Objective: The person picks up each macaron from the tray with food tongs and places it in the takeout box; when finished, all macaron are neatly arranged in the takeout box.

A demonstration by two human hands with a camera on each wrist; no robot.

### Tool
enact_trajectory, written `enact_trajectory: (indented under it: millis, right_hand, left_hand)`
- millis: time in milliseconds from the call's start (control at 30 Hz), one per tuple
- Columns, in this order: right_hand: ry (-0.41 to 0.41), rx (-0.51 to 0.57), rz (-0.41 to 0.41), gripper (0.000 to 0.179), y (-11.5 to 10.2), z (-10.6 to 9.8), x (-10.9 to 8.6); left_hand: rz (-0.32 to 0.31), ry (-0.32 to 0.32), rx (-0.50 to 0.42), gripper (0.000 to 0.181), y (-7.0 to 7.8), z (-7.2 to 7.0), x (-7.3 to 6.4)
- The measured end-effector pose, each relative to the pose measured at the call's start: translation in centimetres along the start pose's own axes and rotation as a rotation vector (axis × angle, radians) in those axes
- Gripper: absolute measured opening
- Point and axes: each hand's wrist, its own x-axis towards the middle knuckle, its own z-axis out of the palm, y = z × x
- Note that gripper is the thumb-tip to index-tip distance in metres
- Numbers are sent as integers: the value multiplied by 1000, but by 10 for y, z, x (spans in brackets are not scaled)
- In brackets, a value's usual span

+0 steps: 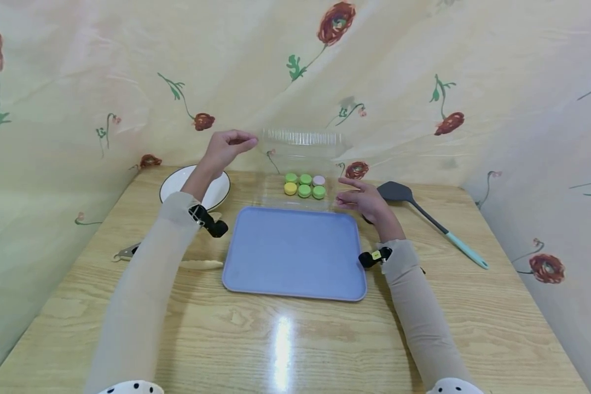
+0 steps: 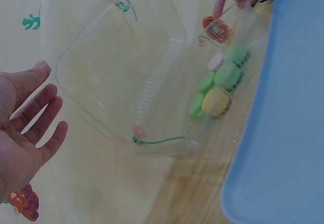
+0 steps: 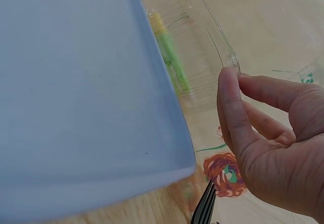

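A clear plastic clamshell box (image 1: 295,205) stands with its lid (image 1: 302,143) raised, behind the tray. Inside its base lie several macarons (image 1: 304,191): green, one yellow, one pale lilac. My left hand (image 1: 229,146) is beside the lid's left edge; in the left wrist view its fingers are spread and relaxed, with the thumb tip close to the lid's corner. At the box's right side, my right hand (image 3: 268,127) pinches the rim corner between thumb and fingertip. The blue tray (image 1: 295,254) lies directly in front of the box.
Left of the box sits a white dark-rimmed plate (image 1: 177,183), partly behind the left forearm. A black spatula with a turquoise handle (image 1: 465,249) lies at right. A black fork (image 3: 204,203) is near the right hand. A pale utensil (image 1: 202,264) and a metal-ended tool (image 1: 127,251) lie under the left arm.
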Motion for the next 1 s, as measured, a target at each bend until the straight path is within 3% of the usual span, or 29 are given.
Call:
enact_trajectory:
  millis: [500,800,1000]
  right_hand:
    - [-1,-8,2,62,-2,-2,-1]
    - [-16,18,1,66,-3,-1,-1]
    - [-22,10,1,65,-2,0,0]
  left_hand:
    - [151,-92,87,22,-32,6,-30]
    - [141,-116,162,25,-45,12,-47]
    - [131,-100,191,22,-59,15,-50]
